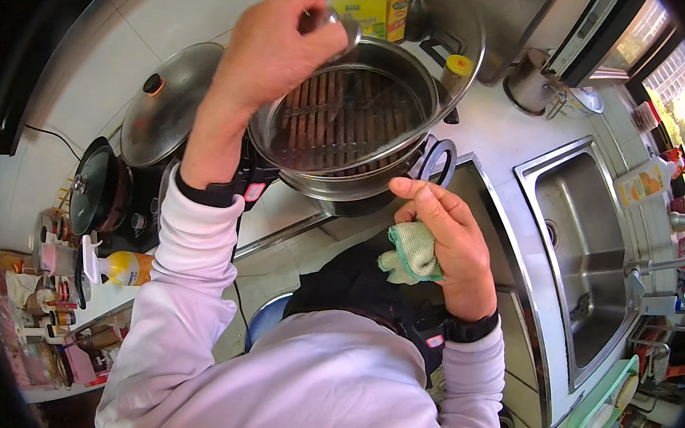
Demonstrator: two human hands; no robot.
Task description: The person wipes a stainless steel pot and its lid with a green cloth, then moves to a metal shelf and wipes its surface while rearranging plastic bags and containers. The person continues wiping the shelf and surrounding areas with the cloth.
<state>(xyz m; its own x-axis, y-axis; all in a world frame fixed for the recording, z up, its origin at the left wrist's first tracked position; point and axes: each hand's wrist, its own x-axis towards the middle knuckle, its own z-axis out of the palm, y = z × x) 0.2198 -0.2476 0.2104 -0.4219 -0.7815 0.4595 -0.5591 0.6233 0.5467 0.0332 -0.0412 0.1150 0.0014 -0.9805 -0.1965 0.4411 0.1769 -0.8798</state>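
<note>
My left hand (281,40) grips the knob of a glass pot lid (471,73), which is tilted over a large steel steamer pot (350,187). Through the glass, a slatted brown rack (344,117) shows inside the pot. My right hand (452,241) is beside the pot's near right side, close to its dark loop handle (441,161). A folded pale green cloth (415,253) is held under its fingers against the palm.
A domed lid (170,104) and a black pan with a glass lid (94,185) are at left, near a yellow spray bottle (127,267). A steel sink (581,245) and green basket (601,409) are at right. A yellow-capped jar (457,69) stands behind the pot.
</note>
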